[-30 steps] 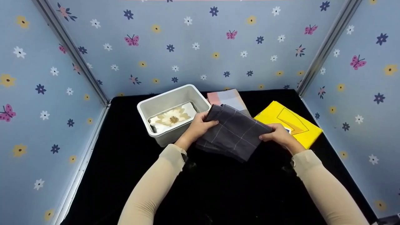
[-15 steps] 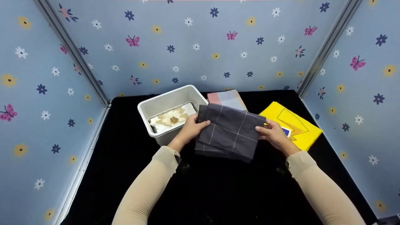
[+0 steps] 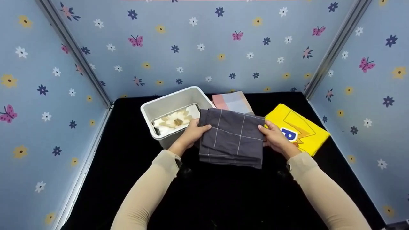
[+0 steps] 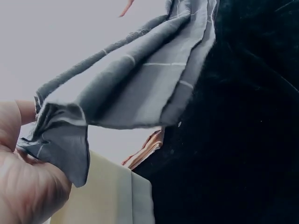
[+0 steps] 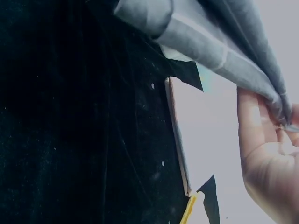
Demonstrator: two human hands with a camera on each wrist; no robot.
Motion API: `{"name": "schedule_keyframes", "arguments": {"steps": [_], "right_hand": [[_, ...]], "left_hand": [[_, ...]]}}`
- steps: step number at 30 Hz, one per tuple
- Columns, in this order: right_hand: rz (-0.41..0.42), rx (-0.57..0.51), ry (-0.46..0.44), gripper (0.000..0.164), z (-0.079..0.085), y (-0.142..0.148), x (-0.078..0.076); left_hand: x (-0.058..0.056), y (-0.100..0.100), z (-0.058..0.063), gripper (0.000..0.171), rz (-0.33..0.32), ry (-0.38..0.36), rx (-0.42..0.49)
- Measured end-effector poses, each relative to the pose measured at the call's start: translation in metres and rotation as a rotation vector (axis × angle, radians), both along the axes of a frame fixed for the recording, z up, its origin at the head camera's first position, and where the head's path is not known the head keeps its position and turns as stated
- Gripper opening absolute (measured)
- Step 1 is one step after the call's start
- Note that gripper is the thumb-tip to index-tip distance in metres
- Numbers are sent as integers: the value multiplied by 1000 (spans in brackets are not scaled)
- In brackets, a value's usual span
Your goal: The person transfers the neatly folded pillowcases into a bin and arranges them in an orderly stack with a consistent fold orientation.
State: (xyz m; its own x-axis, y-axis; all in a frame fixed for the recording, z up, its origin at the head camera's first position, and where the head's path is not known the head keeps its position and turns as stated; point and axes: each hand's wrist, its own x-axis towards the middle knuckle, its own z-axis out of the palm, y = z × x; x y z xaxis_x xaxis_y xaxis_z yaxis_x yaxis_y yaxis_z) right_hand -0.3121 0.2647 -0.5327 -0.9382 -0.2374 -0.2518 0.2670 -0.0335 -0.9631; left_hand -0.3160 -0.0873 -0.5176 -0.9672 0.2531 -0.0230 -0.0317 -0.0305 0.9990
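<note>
Dark-grey checked cloth (image 3: 235, 134) is pinched by left hand (image 3: 191, 132) and right hand (image 3: 275, 137), short of the worktop (image 3: 239, 198)'s far edge; loose lower folds (image 3: 230, 159) could be undone by tilting.

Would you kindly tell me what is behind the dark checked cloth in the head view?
Behind the dark checked cloth shows the far part of a folded pastel cloth; its near part is covered. The white bin shows at the left, part of its right side hidden.

You see matt, woven dark cloth (image 3: 235, 135), a smooth plastic bin (image 3: 172, 103), velvety fabric covering the worktop (image 3: 243, 198), metal corner post (image 3: 71, 46).
</note>
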Motion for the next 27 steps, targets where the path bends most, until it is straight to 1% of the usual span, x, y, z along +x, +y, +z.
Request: {"name": "schedule_keyframes", "arguments": {"steps": [3, 5, 7, 8, 10, 14, 17, 23, 27], "right_hand": [[35, 19, -31, 42, 1, -3, 0], [59, 24, -51, 44, 2, -6, 0], [82, 20, -69, 45, 4, -8, 0], [92, 20, -76, 48, 4, -10, 1], [106, 22, -91, 58, 5, -13, 1], [132, 25, -105, 87, 6, -19, 2], [143, 17, -107, 96, 8, -21, 1], [139, 37, -85, 99, 15, -24, 0], [144, 49, -65, 91, 21, -27, -3]], "left_hand": [[0, 1, 0, 20, -9, -30, 26], [1, 1, 0, 18, -11, -43, 34], [1, 2, 0, 19, -9, -42, 36], [1, 3, 0, 20, -10, -41, 36], [1, 3, 1, 22, -10, -38, 31], [0, 2, 3, 25, -6, -38, 15], [0, 1, 5, 26, 4, -30, -1], [-2, -7, 11, 24, 0, -13, -22], [-2, -16, 15, 24, 4, -12, -16]]}}
